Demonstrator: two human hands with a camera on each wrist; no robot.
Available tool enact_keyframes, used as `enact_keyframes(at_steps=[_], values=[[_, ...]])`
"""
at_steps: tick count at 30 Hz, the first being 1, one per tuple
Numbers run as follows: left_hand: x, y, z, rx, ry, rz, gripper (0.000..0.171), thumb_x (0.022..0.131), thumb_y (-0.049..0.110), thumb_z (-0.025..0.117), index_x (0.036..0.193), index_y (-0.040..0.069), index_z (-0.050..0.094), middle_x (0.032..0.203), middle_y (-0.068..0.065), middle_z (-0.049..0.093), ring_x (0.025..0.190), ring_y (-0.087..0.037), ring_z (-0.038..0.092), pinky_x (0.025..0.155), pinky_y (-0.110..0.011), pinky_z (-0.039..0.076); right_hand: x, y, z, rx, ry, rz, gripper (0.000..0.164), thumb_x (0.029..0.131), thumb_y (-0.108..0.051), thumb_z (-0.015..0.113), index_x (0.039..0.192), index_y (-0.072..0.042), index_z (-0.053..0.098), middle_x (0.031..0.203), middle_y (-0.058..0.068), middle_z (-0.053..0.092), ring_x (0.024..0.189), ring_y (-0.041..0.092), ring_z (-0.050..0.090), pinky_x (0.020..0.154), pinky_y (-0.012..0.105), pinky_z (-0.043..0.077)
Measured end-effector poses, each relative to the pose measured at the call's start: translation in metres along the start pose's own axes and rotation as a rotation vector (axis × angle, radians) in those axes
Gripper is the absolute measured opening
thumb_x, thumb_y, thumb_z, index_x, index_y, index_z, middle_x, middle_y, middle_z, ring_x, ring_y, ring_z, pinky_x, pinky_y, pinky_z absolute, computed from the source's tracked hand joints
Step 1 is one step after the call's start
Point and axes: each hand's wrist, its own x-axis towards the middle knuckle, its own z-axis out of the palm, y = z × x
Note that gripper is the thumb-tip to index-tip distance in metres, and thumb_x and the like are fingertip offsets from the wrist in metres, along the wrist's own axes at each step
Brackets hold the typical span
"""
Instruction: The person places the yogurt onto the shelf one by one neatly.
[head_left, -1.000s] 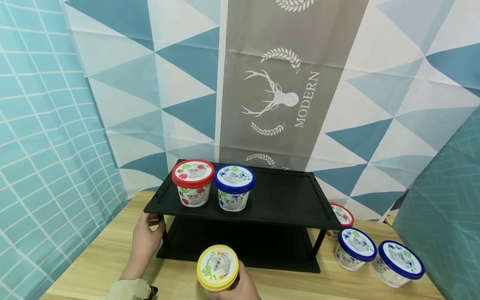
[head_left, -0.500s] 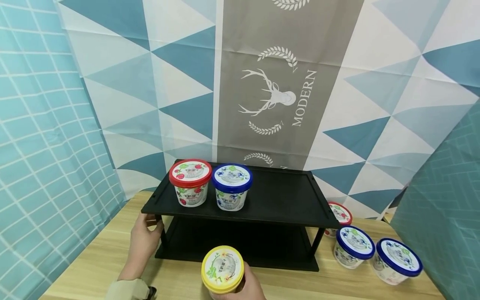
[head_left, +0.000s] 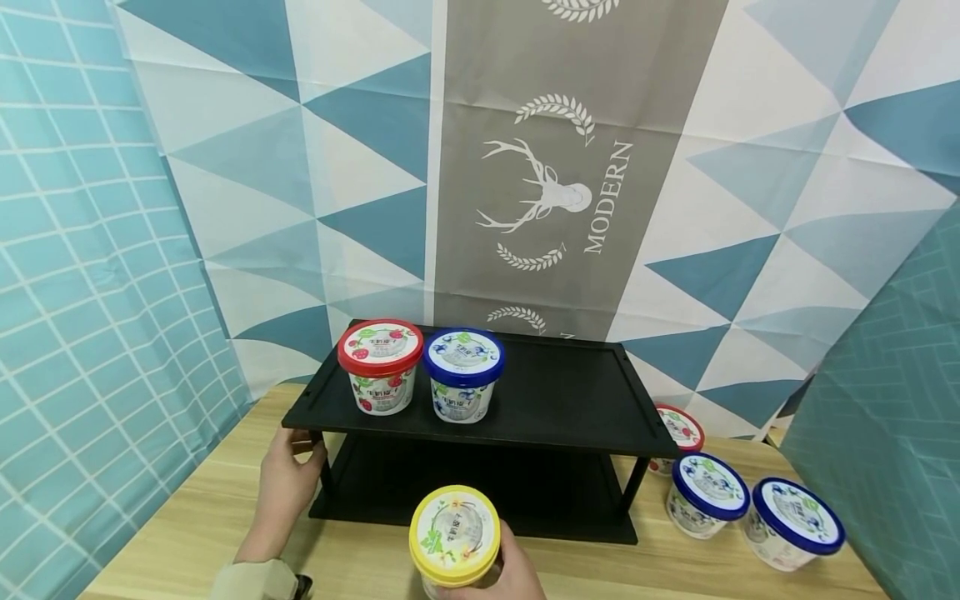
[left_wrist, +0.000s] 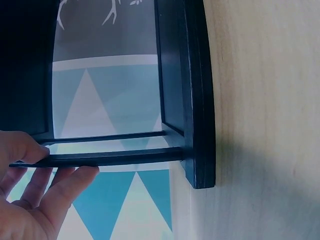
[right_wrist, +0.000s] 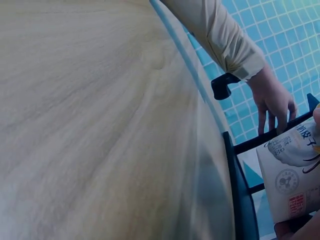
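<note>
Right hand [head_left: 510, 573] grips one yellow-lidded tub [head_left: 454, 533], front of two-tier black rack [head_left: 566, 390].
Rack lies just beyond the tub, long axis left-right; left hand [head_left: 291, 479], farther from tub, pinches rack's left front post [left_wrist: 135, 157]. Two red-lidded tubs [head_left: 381, 367]: one up top, one on wooden table [head_left: 183, 521], right. Three blue-lidded tubs [head_left: 464, 375]: one up top, two on table.

Over on the left I see a turquoise cloth [head_left: 90, 275] gridded with white lines. The back cloth [head_left: 367, 167] is patterned with blue and white triangles; down its taupe band run leafy sprigs [head_left: 557, 107], a white stag's head [head_left: 555, 193] and "MODERN", both sideways. A darker teal cloth [head_left: 892, 400] hangs right, above the wood-grained table [head_left: 180, 521].
</note>
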Motion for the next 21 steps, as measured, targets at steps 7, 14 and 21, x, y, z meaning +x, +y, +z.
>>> enact_keyframes(at_steps=[7, 14, 21], values=[[0.0, 0.0, 0.001, 0.0, -0.006, -0.011, 0.035, 0.082, 0.001, 0.052, 0.115, 0.01, 0.046, 0.098, -0.017, 0.056, 0.09, -0.035, 0.057, 0.07, -0.043, 0.05, -0.007, -0.004, -0.012, -0.009, -0.002, 0.025, 0.103, 0.043, -0.053, 0.08, 0.129, -0.016, 0.036, 0.12, 0.002, 0.05, 0.113, 0.032, 0.046, 0.085, 0.056, 0.04], [0.001, 0.0, 0.002, 0.001, -0.006, -0.006, 0.035, 0.081, 0.001, 0.052, 0.114, 0.011, 0.046, 0.097, -0.016, 0.056, 0.089, -0.035, 0.058, 0.069, -0.041, 0.05, -0.013, -0.011, -0.025, 0.031, -0.029, -0.034, 0.095, 0.052, -0.045, 0.08, 0.129, -0.014, 0.035, 0.122, 0.003, 0.048, 0.115, 0.034, 0.043, 0.089, 0.058, 0.038], [0.001, -0.001, 0.001, 0.007, 0.002, 0.0, 0.034, 0.082, 0.001, 0.052, 0.114, 0.01, 0.046, 0.097, -0.016, 0.056, 0.09, -0.034, 0.057, 0.071, -0.041, 0.048, -0.018, -0.019, -0.037, 0.061, -0.04, -0.095, 0.089, 0.059, -0.036, 0.079, 0.131, -0.013, 0.032, 0.124, 0.005, 0.046, 0.118, 0.034, 0.04, 0.092, 0.059, 0.034]])
